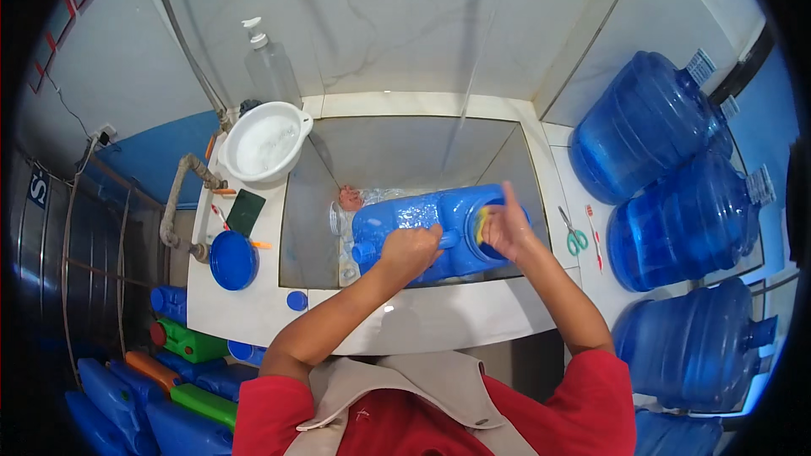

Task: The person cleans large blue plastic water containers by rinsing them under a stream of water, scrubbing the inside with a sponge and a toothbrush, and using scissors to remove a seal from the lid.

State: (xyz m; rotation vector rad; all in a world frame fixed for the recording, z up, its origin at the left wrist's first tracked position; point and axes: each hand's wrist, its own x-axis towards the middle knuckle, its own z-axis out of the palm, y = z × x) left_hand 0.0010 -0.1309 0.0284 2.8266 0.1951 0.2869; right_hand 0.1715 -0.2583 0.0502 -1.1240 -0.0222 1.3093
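Note:
A wet blue plastic water container [405, 206] lies on its side in the tiled sink basin [405, 145]. My left hand [408, 253] is closed around its handle [448, 240]. At the wide round mouth [474, 252], which faces right, my right hand [507, 228] presses a yellow sponge [482, 223] against the rim; its fingers are partly hidden. The container's small spout [362, 253] points left, near my left forearm. Beyond the container, clear plastic items [335, 218] and a reddish crumpled thing [350, 197] lie on the basin floor.
A white basin of suds [263, 142], a pump bottle [271, 66], a large blue lid [233, 259], a small blue cap [296, 301] and a dark green scouring pad [246, 212] sit left. Scissors [575, 237], a toothbrush [594, 237] and large water bottles [684, 228] stand or lie right.

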